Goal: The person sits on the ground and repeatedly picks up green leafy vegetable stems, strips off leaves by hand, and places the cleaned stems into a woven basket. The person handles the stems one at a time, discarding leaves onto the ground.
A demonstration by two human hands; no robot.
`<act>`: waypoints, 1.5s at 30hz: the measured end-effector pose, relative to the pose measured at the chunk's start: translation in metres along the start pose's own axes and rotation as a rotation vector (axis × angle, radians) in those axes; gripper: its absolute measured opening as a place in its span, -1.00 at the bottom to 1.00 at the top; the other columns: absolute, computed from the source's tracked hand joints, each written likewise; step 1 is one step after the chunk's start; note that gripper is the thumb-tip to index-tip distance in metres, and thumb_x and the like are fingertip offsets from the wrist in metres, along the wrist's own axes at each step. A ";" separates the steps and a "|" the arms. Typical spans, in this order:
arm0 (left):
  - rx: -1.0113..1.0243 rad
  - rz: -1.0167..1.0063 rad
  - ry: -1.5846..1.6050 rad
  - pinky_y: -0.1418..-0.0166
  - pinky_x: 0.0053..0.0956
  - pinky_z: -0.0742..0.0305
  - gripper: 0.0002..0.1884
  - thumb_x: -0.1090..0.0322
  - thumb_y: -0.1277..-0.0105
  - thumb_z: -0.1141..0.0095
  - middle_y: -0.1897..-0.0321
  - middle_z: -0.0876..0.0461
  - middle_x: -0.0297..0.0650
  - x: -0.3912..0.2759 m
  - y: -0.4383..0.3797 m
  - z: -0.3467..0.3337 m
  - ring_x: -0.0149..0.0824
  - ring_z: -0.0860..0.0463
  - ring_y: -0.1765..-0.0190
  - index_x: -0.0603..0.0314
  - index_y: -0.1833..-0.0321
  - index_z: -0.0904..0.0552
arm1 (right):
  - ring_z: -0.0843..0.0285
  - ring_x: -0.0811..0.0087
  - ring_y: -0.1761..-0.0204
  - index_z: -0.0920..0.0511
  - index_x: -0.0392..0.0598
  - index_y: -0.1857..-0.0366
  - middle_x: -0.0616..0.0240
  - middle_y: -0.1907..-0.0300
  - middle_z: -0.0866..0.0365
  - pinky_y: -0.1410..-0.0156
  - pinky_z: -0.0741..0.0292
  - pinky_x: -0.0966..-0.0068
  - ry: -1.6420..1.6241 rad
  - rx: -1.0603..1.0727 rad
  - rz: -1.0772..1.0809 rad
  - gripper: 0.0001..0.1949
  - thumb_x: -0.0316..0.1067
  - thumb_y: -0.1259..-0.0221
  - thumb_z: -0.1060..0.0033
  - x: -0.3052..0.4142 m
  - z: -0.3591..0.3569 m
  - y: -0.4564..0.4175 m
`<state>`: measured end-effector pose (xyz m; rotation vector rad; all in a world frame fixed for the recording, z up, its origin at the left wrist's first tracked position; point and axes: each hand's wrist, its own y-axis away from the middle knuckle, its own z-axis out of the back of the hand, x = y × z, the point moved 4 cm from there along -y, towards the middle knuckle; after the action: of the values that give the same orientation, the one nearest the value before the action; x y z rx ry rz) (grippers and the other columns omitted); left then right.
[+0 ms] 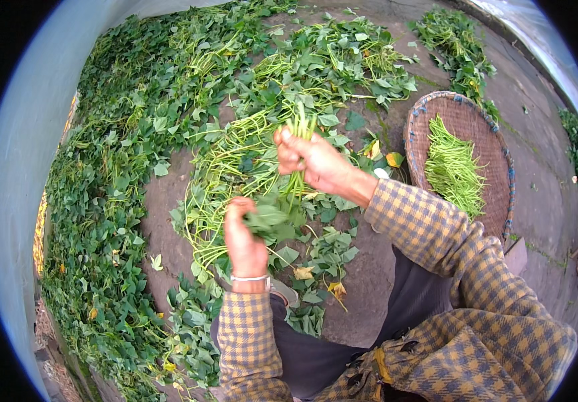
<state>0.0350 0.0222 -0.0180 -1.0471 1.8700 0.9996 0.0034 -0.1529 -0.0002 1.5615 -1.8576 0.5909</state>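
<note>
My right hand [314, 158] is closed round a bundle of green leaf stalks [300, 125], whose ends stick out above and below the fist. Below and to its left, my left hand [245, 231] grips green leaves [269, 218] at the lower end of that bundle; the leaves are blurred. Beneath both hands lies a loose heap of leafy vines with long stalks [228, 156]. To the right, a round woven basket [495, 176] with a blue-bound rim holds a pile of trimmed green stalks [452, 168].
Leafy vines [103, 201] cover the ground on the left and at the top. Another leafy heap [457, 50] lies at the upper right. Plucked leaves and a few yellow ones [336, 290] lie near my feet on the stone-like floor [359, 261]. Pale sheeting [17, 151] hangs at the left edge.
</note>
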 end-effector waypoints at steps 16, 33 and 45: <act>0.317 -0.702 -1.089 0.10 -0.41 -0.48 -0.86 0.52 -0.09 -0.22 0.31 -0.55 -0.13 -0.014 0.019 -0.040 -0.15 -0.60 0.23 0.33 0.26 -0.62 | -0.08 0.66 0.61 -0.39 -0.04 0.22 0.58 0.60 -0.21 0.31 -0.22 0.62 -0.207 0.179 -0.025 -0.82 -0.22 -0.49 0.21 0.011 0.014 0.002; 0.035 -0.194 -0.555 0.16 -0.65 -0.30 -0.87 0.36 -0.33 -0.12 0.40 -0.44 -0.44 -0.029 -0.006 0.016 -0.55 -0.37 0.31 0.16 0.35 -0.47 | -0.02 0.70 0.68 -0.39 -0.04 0.24 0.64 0.65 -0.13 0.37 -0.17 0.62 -0.482 0.362 -0.098 -0.81 -0.22 -0.49 0.26 0.026 0.020 0.002; 0.284 -0.505 -0.956 0.31 -0.54 -0.39 -0.79 0.48 -0.05 -0.29 0.49 -0.50 -0.27 -0.005 0.016 -0.042 -0.41 -0.43 0.43 0.33 0.22 -0.65 | -0.05 0.70 0.67 -0.38 -0.06 0.22 0.64 0.65 -0.18 0.37 -0.14 0.66 -0.571 0.260 -0.114 -0.82 -0.25 -0.49 0.27 0.012 0.019 0.001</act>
<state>0.0128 -0.0077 0.0071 -0.6312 0.8640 0.7038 -0.0023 -0.1737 -0.0049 2.1642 -2.1364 0.3655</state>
